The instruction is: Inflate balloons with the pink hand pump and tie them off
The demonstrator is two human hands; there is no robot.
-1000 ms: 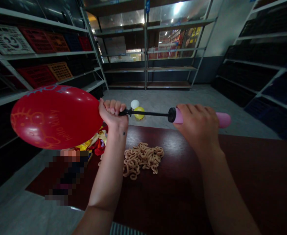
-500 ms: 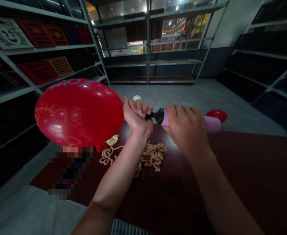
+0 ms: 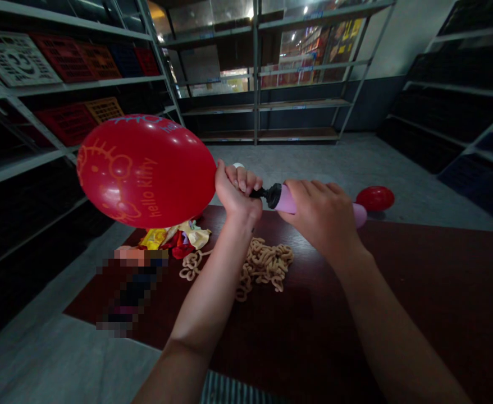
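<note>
A large inflated red balloon [image 3: 174, 179], printed with "hello kitty" and a drawn figure, extends to the left of my left hand [image 3: 238, 193]. That hand is closed round the balloon's neck, where the black end of a hand balloon pump [image 3: 287, 199] goes in; the joint itself is hidden by my fingers. My right hand [image 3: 320, 216] is wrapped round the pump's pink barrel, whose rounded end shows past the knuckles. Beneath my left forearm lies a heap of tan, rope-like loops [image 3: 267, 261]. Several limp balloons [image 3: 193, 235] in yellow, red and cream lie under the inflated one.
Both hands are above a dark brown table [image 3: 432, 280]. Another inflated red balloon [image 3: 375, 198] rests on the floor beyond it, and a white round thing [image 3: 238, 166] is partly hidden behind my left hand. Metal shelves [image 3: 255, 104] and crates [image 3: 17, 59] surround the space. A pixelated patch covers something at the table's left.
The held balloon has risen and shifted slightly right, uncovering more limp balloons. Less of the pink barrel sticks out past my right hand. Both hands keep their grip.
</note>
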